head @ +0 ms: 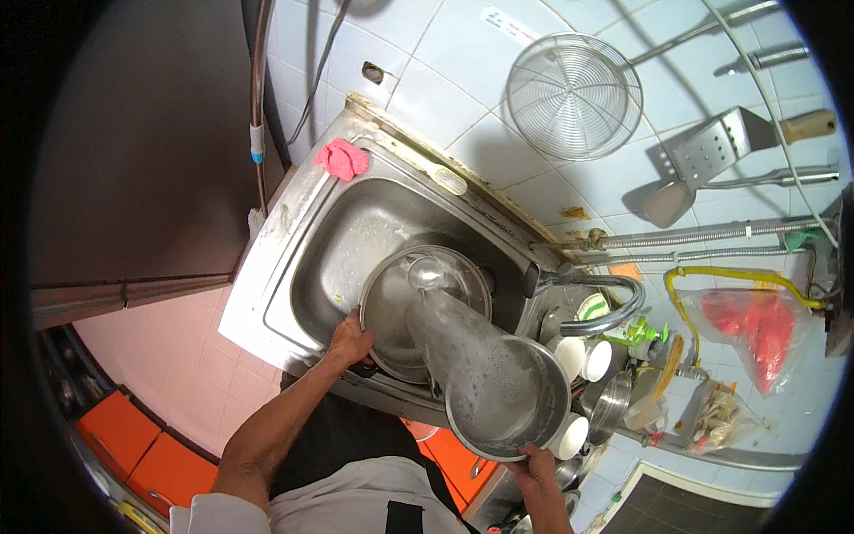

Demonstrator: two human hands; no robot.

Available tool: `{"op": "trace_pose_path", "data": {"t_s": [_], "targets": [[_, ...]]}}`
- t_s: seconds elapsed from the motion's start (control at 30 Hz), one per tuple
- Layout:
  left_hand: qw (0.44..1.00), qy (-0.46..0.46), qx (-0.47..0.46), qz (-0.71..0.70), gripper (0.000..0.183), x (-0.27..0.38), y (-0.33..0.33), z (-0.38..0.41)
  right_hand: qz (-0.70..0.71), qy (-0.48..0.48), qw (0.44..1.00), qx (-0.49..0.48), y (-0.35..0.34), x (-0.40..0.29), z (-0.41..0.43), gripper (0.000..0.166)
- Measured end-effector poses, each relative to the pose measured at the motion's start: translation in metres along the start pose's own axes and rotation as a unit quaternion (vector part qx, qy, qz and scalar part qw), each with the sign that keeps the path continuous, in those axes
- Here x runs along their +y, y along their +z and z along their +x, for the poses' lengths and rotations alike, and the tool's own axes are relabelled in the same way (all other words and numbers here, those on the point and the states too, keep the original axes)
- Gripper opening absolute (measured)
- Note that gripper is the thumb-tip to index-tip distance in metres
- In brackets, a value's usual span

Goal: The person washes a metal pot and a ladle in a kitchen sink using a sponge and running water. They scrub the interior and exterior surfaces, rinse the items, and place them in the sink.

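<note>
My right hand (534,467) grips the lower rim of a round metal basin (514,444), tilted towards the sink. Cloudy water (447,340) streams from it into a wide metal pan (486,294) in the stainless steel sink (333,227). Where the stream lands, a rounded bulge of water shows near the pan's far side. On the pan's near left edge, my left hand (350,340) is closed, with a dark handle partly visible under the fingers. The pan's bottom is hidden by water.
A chrome faucet (617,320) curves at the sink's right, beside white cups (596,360) and a colander (610,404). A pink cloth (343,159) and a pale brush (447,179) lie on the back rim. A wire strainer (574,97) and spatula (714,147) hang on the tiles.
</note>
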State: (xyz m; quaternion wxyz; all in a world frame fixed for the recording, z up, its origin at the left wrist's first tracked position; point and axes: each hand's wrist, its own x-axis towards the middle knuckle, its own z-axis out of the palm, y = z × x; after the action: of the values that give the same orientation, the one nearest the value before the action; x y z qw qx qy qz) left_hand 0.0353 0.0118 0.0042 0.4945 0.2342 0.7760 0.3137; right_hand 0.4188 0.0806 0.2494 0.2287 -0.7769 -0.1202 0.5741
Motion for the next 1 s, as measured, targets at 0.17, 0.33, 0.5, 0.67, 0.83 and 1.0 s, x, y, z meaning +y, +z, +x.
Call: {"op": "trace_pose_path", "data": {"t_s": [0.17, 0.33, 0.5, 0.67, 0.83, 1.0], "targets": [[0.999, -0.014, 0.007, -0.029, 0.072, -0.009, 0.011, 0.007, -0.075, -0.042, 0.996, -0.011, 0.002, -0.016, -0.011, 0.059], [0.999, 0.002, 0.036, -0.021, 0.067, -0.009, 0.012, 0.006, -0.092, -0.067, 0.993, 0.018, 0.012, -0.023, -0.018, 0.055], [0.998, 0.004, 0.069, -0.009, 0.058, 0.0, 0.011, 0.0, -0.137, -0.125, 0.982, 0.026, 0.037, -0.028, -0.039, 0.047], [0.997, 0.032, 0.059, -0.034, 0.068, -0.002, 0.007, -0.007, -0.034, -0.043, 0.998, -0.017, 0.015, -0.019, -0.018, 0.05], [0.975, 0.11, 0.19, -0.031, 0.059, 0.02, -0.007, -0.036, 0.109, 0.039, 0.989, -0.087, 0.026, 0.011, -0.015, 0.05], [0.962, 0.162, 0.192, -0.104, 0.044, 0.054, -0.046, -0.065, 0.172, 0.044, 0.969, -0.174, 0.07, 0.043, -0.01, 0.052]]}}
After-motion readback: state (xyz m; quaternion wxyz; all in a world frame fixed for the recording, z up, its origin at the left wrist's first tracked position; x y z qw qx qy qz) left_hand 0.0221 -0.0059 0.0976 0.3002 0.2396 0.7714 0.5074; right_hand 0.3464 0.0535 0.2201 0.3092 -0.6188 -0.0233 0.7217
